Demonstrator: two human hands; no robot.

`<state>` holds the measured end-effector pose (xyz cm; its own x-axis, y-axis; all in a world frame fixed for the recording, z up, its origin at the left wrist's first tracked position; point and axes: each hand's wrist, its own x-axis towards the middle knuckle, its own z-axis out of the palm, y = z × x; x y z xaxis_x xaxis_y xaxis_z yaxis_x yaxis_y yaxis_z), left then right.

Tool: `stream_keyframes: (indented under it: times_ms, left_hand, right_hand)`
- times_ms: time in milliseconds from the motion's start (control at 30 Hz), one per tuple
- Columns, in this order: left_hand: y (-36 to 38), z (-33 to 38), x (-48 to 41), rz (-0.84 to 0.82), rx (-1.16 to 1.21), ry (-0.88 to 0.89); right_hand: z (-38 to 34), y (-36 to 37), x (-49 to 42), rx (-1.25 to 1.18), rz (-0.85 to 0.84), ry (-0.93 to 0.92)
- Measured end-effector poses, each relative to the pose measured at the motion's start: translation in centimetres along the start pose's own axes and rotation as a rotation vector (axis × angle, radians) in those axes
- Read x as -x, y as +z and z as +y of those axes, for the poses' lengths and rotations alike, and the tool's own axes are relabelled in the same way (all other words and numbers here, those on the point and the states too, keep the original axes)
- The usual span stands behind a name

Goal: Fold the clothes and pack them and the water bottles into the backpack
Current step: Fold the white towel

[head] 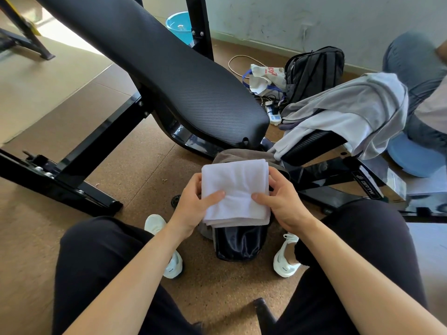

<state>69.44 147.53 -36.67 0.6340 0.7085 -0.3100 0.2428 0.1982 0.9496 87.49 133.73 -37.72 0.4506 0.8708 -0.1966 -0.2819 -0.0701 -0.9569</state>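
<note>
A folded white cloth [235, 189] is held flat between my two hands, just above the open backpack [238, 243] that stands on the floor between my feet. My left hand [193, 204] grips its left edge with the thumb on top. My right hand [281, 201] grips its right edge the same way. The backpack's dark lining shows below the cloth and its grey-brown top flap [232, 155] shows behind. A grey garment [350, 110] lies draped over the small bench pad at the right. No water bottles are visible.
A black weight bench [169, 68] slants across the middle, its frame [72, 175] spreading on the cork floor. A second black backpack [314, 68], a white bag [263, 77] and a power strip [273, 114] lie by the wall. Another person sits at far right.
</note>
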Motion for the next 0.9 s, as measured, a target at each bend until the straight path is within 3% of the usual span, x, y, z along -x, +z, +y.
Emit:
stream_keyframes:
  times_ms: [133,300,467,633,733,833,900]
  left_hand:
    - [0.0,-0.1,-0.3,0.035,0.157,-0.038]
    - [-0.7,0.0,-0.3,-0.16,0.314,-0.034]
    - [-1.0,-0.5,-1.0,-0.252,0.417,0.032]
    - [-1.6,-1.1,-1.4,-0.228,0.351,0.1]
    - [-1.8,-1.4,-1.5,-0.195,0.29,0.123]
    - [-1.5,-1.7,-1.4,-0.195,0.229,0.15]
    - [-1.3,-1.9,-1.3,-0.208,0.189,0.17]
  right_hand:
    - [0.0,0.1,0.0,-0.081,0.057,-0.006]
    - [-0.2,0.1,0.2,-0.124,0.064,0.019]
    - [-0.5,0.0,0.3,-0.135,0.019,0.004]
    - [-1.4,-0.9,0.2,-0.199,-0.128,0.102]
    - [-1.9,-1.0,0.2,-0.298,-0.103,0.177]
    - [-1.0,-0.5,0.0,-0.122,-0.003,0.241]
    - [-0.6,-0.4,0.1,0.021,-0.038,0.295]
